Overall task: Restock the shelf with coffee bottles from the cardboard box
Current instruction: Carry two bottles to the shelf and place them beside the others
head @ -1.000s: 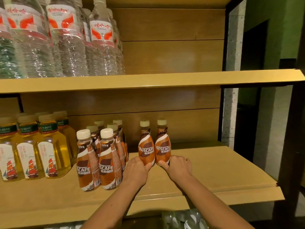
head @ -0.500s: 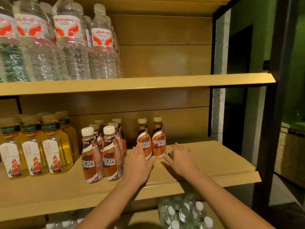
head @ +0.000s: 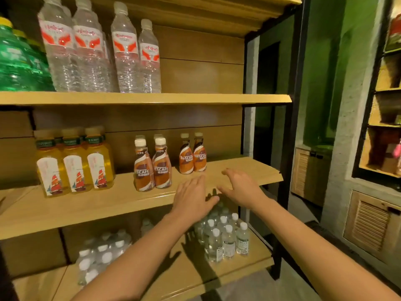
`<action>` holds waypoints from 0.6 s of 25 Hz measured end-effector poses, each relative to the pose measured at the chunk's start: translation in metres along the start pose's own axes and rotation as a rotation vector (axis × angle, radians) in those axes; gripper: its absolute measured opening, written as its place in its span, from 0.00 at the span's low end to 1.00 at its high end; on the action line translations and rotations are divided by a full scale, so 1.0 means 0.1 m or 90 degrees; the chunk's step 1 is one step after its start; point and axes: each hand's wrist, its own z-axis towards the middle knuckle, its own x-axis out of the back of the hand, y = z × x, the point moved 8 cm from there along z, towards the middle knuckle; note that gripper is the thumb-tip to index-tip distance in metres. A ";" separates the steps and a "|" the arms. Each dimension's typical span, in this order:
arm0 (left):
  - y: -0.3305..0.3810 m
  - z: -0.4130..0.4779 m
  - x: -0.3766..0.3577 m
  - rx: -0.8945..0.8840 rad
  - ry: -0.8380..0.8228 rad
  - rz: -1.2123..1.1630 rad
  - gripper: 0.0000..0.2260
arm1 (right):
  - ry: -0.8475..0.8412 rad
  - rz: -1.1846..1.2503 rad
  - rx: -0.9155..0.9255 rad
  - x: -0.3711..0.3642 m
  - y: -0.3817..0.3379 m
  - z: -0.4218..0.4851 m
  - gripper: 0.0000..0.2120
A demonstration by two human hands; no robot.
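The fingers (head: 196, 182) of my left hand (head: 192, 198) and right hand (head: 242, 189) are hovering spread and empty near the Nescafé coffee bottles (head: 192, 157) standing on the middle shelf (head: 86, 206), risking toppling them with any careless sweep.

Tall clear water bottles (head: 125, 55) with red-and-white labels are standing upright in a row across the upper left of the frame, with green bottles (head: 19, 61) sitting just beside them at the far left edge. Below, at centre left, yellow drink bottles (head: 76, 164) bearing ship labels are standing side by side. Small white-capped clear bottles (head: 225, 242) are clustering at lower centre. A green wall (head: 321, 72) and louvred cabinet doors (head: 368, 222) are showing at right.
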 end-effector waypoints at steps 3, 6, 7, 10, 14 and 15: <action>-0.38 -0.56 0.28 0.082 0.015 0.041 0.33 | 0.002 0.016 0.068 -0.05 -0.66 -0.22 0.26; -0.98 -1.20 0.76 0.200 0.066 0.105 0.31 | 0.009 0.053 0.189 -0.12 -1.60 -0.36 0.24; -1.18 -1.46 0.94 0.242 0.082 0.131 0.30 | 0.005 0.063 0.235 -0.15 -1.94 -0.42 0.24; -1.62 -2.41 1.49 0.401 0.136 0.216 0.31 | -0.045 0.105 0.379 -0.26 -2.93 -0.82 0.25; -1.67 -4.00 2.02 0.619 0.158 0.311 0.31 | -0.112 0.166 0.607 -0.32 -4.12 -1.88 0.25; -1.58 -4.41 2.14 0.669 0.162 0.328 0.31 | -0.130 0.181 0.655 -0.30 -4.37 -2.22 0.25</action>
